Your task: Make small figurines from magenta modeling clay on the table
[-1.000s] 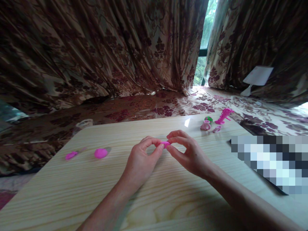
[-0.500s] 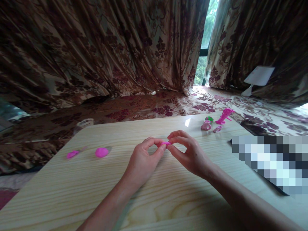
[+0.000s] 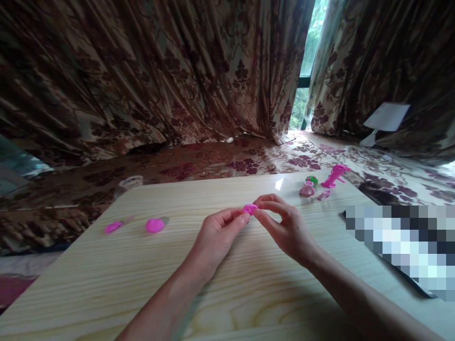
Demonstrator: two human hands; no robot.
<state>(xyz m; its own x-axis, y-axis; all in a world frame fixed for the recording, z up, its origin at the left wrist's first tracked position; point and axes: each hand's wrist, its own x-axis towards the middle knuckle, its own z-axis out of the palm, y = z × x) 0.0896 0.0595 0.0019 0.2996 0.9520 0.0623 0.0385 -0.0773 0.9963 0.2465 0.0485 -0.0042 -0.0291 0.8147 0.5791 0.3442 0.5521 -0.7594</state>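
Observation:
Above the middle of the table, a small rounded piece of bright pink modelling clay (image 3: 250, 209) is held between the fingertips of both hands. My left hand (image 3: 222, 234) pinches it with thumb and forefinger from the left. From the right, the thumb and fingers of my right hand (image 3: 286, 225) close on its other edge. To the left on the tabletop lies a smooth pink clay lump (image 3: 154, 225). Farther left is a smaller pink piece (image 3: 113, 227) with a thin pale part sticking out; its kind is unclear.
The wooden table (image 3: 117, 289) carries a pink upright figure (image 3: 335, 175), a green-and-pink round item (image 3: 312, 180), a pale pink cup-like item (image 3: 306, 189) and a small pink piece (image 3: 323, 195) at the back right. A blurred-out flat object (image 3: 401, 246) lies at right. Behind stands a lamp (image 3: 387, 116).
The pink clay between my fingertips has turned and now shows a rounder, broader face. Both hands stay close together. The whole view has shifted slightly.

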